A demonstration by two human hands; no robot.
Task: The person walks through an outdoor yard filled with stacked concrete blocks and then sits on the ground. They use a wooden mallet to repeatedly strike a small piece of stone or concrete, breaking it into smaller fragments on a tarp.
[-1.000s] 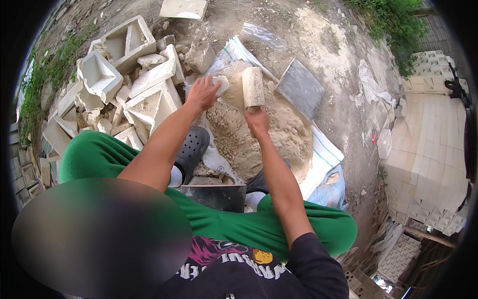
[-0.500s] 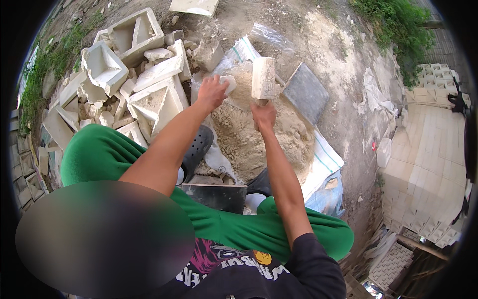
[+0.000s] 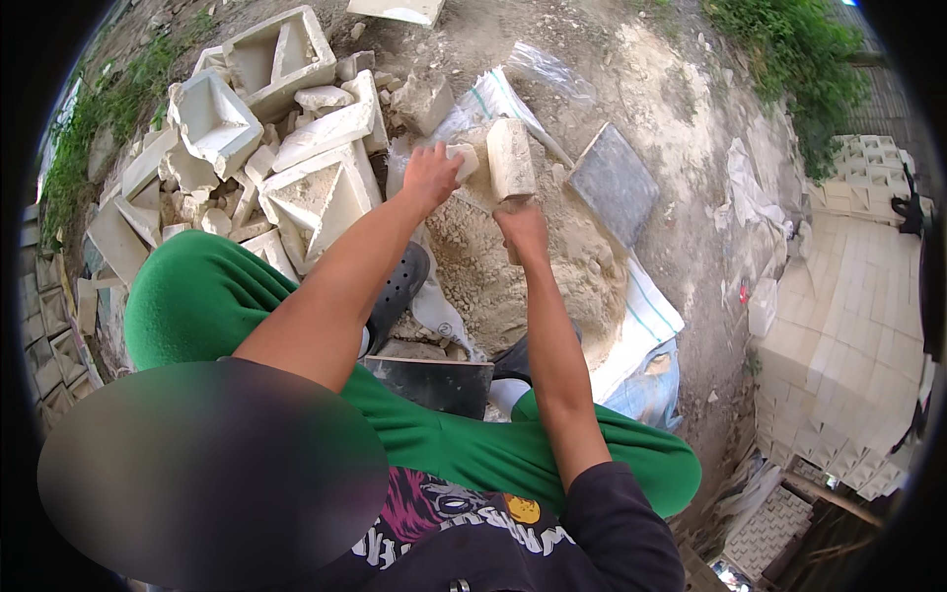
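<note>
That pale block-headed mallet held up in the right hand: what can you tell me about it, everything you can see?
The pale block-headed mallet has a thick, oblong, cream-coloured head that looks dusty, perhaps wood or stone. It stands nearly upright, raised above the heap of sandy rubble. The right hand is closed around it just below the head, hiding most of the handle. Beside it, the left hand holds a small pale stone chunk; whether the mallet touches the chunk cannot be told.

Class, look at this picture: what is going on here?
A person in green trousers squats outdoors over a pile of pale rubble on a white sack. The right hand holds a mallet upright by its handle. The left hand grips a small pale chunk just beside the mallet head. Broken hollow plaster moulds are heaped to the left, and a grey slab lies to the right.
</note>
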